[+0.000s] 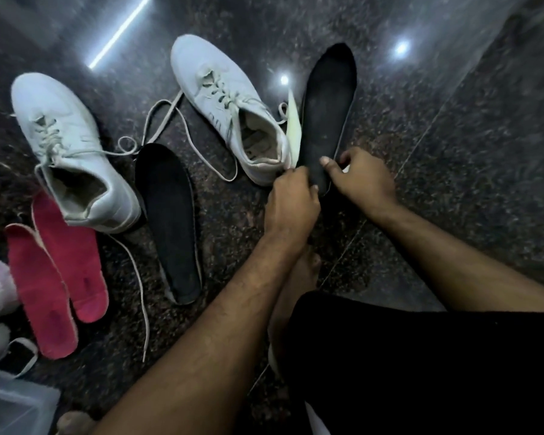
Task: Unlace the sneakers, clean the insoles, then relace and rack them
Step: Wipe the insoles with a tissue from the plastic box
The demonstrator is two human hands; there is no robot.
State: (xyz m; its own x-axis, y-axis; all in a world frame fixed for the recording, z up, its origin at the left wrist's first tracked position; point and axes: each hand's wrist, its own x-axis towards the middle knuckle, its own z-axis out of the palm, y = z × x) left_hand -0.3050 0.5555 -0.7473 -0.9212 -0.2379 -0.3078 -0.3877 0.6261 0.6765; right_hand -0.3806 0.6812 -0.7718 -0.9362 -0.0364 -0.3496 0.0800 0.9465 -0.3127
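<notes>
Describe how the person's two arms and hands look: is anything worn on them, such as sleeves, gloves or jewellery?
Both forearms are bare as far as the picture shows; no sleeve comes into view. The left hand and the right hand wear no gloves, and no ring, watch or bracelet shows on the visible sides. The nails look short and unpainted. Fine hair shows on the forearms. Dark black clothing covers the leg below.

left hand (291, 199) and right hand (358, 175) pinching, forearms extended
</notes>
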